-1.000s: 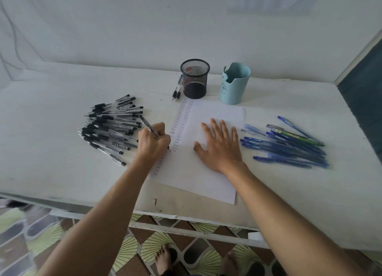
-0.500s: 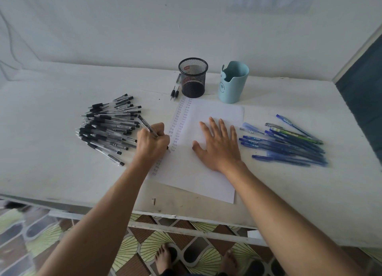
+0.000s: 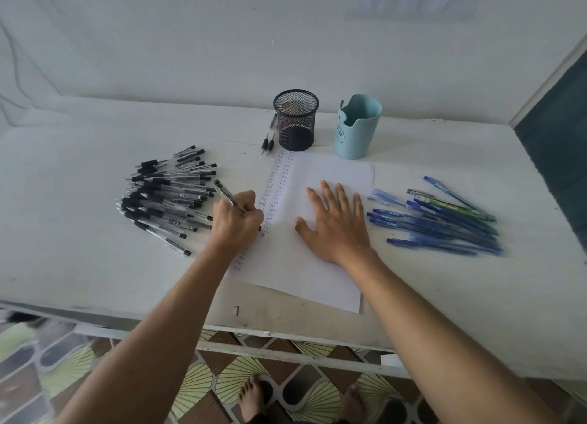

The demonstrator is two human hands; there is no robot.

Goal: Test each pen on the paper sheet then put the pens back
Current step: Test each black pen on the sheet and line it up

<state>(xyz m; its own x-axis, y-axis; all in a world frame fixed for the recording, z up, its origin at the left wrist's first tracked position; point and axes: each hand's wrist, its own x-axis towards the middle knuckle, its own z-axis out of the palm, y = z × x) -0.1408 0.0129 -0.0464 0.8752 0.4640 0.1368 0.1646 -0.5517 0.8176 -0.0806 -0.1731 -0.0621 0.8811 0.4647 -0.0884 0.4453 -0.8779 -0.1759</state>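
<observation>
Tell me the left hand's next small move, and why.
Probably finish the test mark: the left hand grips a black pen with its tip at the paper sheet, beside the column of marks, while the right hand presses the sheet flat.

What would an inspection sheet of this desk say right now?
Surface: white table, scuffed near its front edge.
Job's things: paper sheet with columns of test marks on its left; black pens piled left, blue pens piled right; mesh cup and blue cup behind the sheet.
Clutter: loose pens beside the mesh cup.
Hands: left hand grips a pen at the sheet's left edge; right hand lies flat on the sheet.
Cables: nothing seen.
Surroundings: white wall, patterned floor tiles, bare feet below.
</observation>
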